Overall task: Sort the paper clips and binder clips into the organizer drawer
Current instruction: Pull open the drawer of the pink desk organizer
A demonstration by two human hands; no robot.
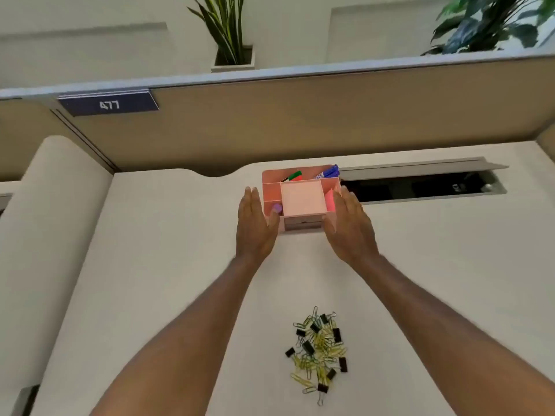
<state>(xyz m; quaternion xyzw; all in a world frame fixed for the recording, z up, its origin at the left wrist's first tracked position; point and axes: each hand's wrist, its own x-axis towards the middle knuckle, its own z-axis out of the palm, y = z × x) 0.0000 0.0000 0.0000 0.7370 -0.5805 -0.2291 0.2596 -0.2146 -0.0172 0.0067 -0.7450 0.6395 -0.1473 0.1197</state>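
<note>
- Organizer (301, 197): pale pink.
- Markers in it: one green (294, 176), one blue (328, 171).
- Paper clips (322, 346): yellow and silver.
- Binder clips (307, 347): black.
- Worktop (168, 265): off-white.
- Number plate (108, 104): navy, white digits.

I cannot see the organizer (301, 197) side walls behind both palms; its drawer front (303, 225) is blurred; my elbows are cut off

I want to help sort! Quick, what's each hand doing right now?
Left hand: open, straight fingers against the left side of the pink desk organizer.
Right hand: open, straight fingers against its right side.
</note>
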